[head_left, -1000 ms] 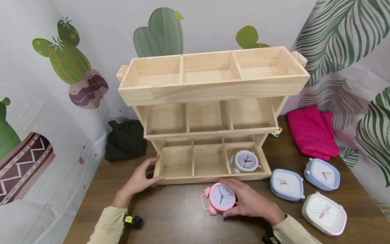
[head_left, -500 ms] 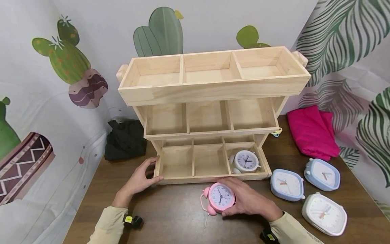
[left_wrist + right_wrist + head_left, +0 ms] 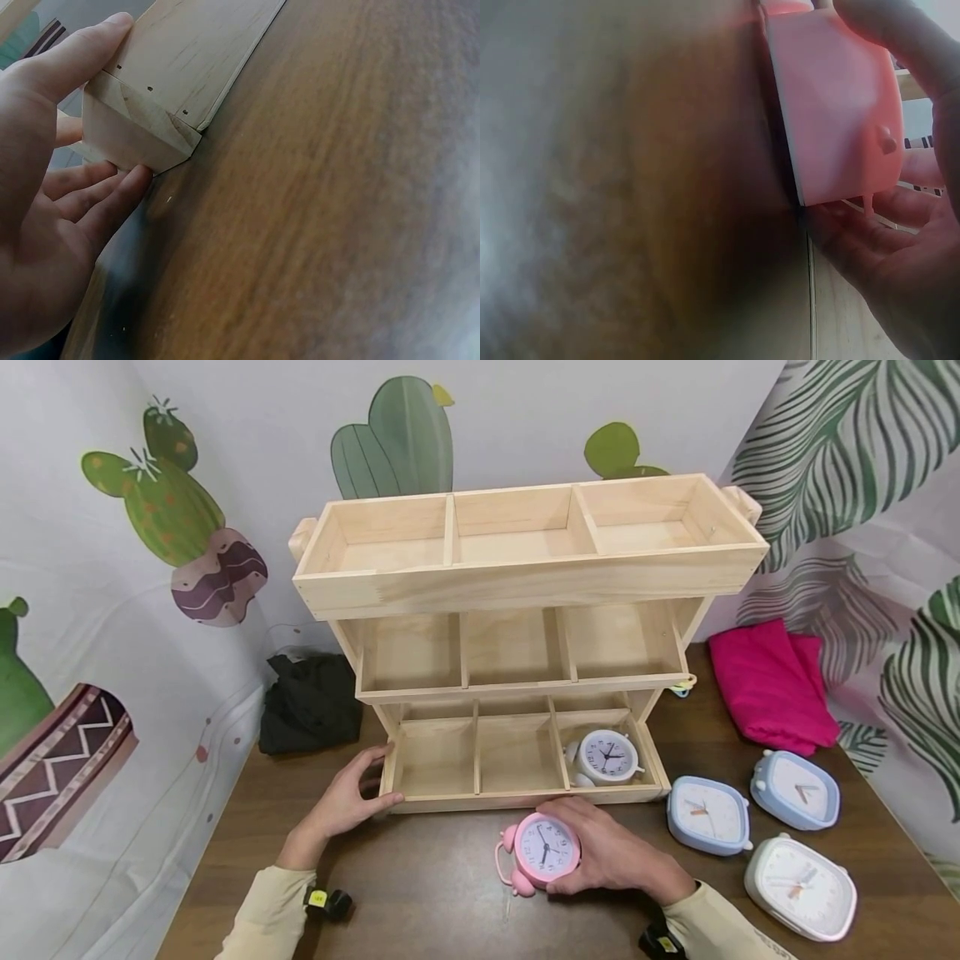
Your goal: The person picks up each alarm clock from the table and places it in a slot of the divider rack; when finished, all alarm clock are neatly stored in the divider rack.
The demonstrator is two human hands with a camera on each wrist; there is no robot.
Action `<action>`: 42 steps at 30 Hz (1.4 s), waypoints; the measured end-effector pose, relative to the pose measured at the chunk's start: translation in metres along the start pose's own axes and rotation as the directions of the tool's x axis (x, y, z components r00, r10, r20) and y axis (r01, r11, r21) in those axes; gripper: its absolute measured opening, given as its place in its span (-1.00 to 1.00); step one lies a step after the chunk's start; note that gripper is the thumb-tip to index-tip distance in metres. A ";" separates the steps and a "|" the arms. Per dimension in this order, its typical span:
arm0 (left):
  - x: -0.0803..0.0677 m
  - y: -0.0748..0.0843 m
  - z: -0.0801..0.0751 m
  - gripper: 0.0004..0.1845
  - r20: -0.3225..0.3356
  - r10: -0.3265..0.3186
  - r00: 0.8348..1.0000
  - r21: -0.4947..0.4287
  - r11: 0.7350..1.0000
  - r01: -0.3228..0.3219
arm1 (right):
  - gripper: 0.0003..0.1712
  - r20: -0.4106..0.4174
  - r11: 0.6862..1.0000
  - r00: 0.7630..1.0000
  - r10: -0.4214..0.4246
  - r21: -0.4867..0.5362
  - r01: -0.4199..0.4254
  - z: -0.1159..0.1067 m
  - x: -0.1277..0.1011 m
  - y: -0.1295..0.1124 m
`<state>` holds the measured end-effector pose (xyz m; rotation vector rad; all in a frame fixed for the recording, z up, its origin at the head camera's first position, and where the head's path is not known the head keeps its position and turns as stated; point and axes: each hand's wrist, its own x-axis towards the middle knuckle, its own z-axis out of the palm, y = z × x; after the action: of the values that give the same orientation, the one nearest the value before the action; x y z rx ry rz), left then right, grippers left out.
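Currently the right hand [image 3: 615, 858] is curling round the pink alarm clock [image 3: 546, 850], just before the wooden rack [image 3: 525, 578]; its numbered dial is facing upward. The left hand [image 3: 347, 802] is gripping the rack's bottom-left corner on the worktop [image 3: 420, 893].

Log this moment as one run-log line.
left hand: grips wooden rack bottom corner | right hand: grips pink alarm clock on table | white clock: bottom-right compartment
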<state>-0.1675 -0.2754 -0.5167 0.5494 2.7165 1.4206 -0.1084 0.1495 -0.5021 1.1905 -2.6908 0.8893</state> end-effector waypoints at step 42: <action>-0.002 0.003 -0.001 -0.10 -0.005 -0.001 1.000 -0.013 1.000 0.001 | -0.03 -0.052 0.997 0.997 -0.057 0.043 0.059 -0.021 0.017 -0.008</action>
<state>-0.1649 -0.2747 -0.5138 0.5445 2.7088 1.4400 -0.1187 0.1451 -0.4762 1.2302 -2.5964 0.9628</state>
